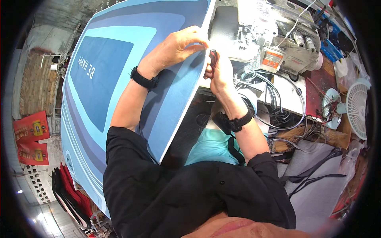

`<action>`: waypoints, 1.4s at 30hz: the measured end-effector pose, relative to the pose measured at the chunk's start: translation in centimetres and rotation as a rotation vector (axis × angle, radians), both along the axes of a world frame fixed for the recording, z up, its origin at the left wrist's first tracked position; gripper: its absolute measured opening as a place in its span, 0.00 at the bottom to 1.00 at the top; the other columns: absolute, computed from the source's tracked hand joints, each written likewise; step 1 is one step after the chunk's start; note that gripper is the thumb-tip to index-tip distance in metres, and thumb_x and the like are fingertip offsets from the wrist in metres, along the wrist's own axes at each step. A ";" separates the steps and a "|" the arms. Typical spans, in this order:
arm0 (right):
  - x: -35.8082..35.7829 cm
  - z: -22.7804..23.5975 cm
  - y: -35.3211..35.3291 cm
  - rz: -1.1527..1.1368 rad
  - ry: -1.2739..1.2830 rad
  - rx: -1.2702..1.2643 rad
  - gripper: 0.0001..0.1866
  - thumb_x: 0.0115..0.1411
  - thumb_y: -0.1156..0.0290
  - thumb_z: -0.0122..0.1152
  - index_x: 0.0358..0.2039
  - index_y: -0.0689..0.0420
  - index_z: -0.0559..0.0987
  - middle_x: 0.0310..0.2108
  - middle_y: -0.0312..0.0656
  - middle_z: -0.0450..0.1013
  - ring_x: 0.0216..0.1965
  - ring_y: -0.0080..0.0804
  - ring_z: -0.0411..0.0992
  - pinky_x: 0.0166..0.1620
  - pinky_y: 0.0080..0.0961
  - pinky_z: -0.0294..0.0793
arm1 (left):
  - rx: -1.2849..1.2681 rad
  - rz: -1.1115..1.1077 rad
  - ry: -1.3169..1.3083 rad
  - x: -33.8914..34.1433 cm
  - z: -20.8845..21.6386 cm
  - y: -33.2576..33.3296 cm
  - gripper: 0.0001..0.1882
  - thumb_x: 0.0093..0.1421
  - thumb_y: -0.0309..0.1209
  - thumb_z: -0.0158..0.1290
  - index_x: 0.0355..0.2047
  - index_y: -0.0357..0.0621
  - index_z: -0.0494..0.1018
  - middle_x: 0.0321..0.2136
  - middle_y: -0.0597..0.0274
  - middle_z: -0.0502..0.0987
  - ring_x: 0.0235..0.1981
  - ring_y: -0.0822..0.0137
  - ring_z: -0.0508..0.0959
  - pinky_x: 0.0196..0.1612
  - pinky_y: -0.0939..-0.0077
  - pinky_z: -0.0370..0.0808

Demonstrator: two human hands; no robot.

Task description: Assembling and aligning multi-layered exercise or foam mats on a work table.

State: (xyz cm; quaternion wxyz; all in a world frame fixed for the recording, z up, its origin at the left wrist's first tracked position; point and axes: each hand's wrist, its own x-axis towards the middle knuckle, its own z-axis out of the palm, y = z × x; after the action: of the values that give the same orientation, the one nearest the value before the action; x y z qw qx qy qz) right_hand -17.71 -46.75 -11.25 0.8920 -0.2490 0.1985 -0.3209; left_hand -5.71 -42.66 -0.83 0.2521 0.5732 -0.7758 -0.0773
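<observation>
A large blue floor mat (107, 71) with layered light and dark bands and a pale edge slants across the left and middle. My left hand (178, 45) lies over its right side, thumb and forefinger pinched together at the edge. Whether a thread is also between those fingertips is too small to tell. Just beyond that edge, my right hand (223, 73) is closed around a small tool with a dark red handle (214, 61). Glare and my fingers hide the tool's working end, close to my left fingertips.
A sewing machine (258, 31) stands under bright light at the upper right. Coiled cables (274, 95) hang beside its table. Farther right are a white fan (359, 105) and grey sheet material (313, 170). Red and black mats (71, 190) hang at the lower left.
</observation>
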 end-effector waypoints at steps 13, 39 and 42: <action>0.2 0.8 0.2 -0.098 0.032 -0.026 0.15 0.60 0.56 0.38 0.24 0.52 0.66 0.10 0.28 0.55 0.08 0.15 0.48 0.12 0.14 0.46 | -0.025 0.006 -0.041 -0.1 -0.4 -0.1 0.07 0.51 0.24 0.52 0.32 0.42 0.70 0.31 0.61 0.71 0.33 0.59 0.73 0.36 0.73 0.70; -6.5 -2.8 1.0 -0.144 -0.008 -0.036 0.21 0.61 0.54 0.38 0.16 0.53 0.64 0.10 0.32 0.57 0.11 0.17 0.54 0.14 0.14 0.49 | -0.177 -0.023 -0.771 -3.2 -1.2 -0.1 0.10 0.49 0.30 0.49 0.33 0.45 0.70 0.31 0.56 0.72 0.32 0.63 0.72 0.32 0.73 0.69; -8.4 -3.0 1.2 -0.227 0.100 -0.064 0.23 0.60 0.49 0.37 0.18 0.53 0.63 0.11 0.32 0.57 0.11 0.19 0.53 0.15 0.15 0.49 | -0.199 0.206 -0.567 -7.6 -2.7 3.3 0.23 0.47 0.32 0.50 0.44 0.37 0.65 0.38 0.52 0.71 0.40 0.59 0.72 0.38 0.66 0.72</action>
State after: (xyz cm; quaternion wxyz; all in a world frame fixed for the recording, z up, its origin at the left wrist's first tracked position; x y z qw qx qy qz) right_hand -26.10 -45.58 -14.26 0.8304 -0.2690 0.2593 -0.4134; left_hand -13.35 -39.33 -3.50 0.0870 0.6199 -0.7568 0.1880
